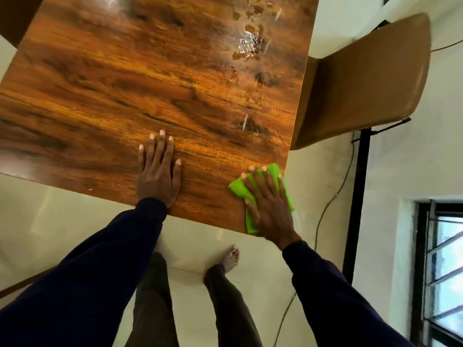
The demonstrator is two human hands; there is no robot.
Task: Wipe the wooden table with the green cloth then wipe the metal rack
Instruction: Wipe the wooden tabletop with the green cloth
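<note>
The green cloth point(237, 189) is pressed onto the near right corner of the wooden table point(125, 83) under the straightened, spread fingers of the right hand point(269, 204), evidently for wiping, while the left hand point(157, 174) is laid flat, fingers extended and empty, probably as a brace.

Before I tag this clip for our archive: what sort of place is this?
Probably an indoor room, perhaps a home or small office: a wooden table, a brown chair beside it, and a barred window at the right.
</note>
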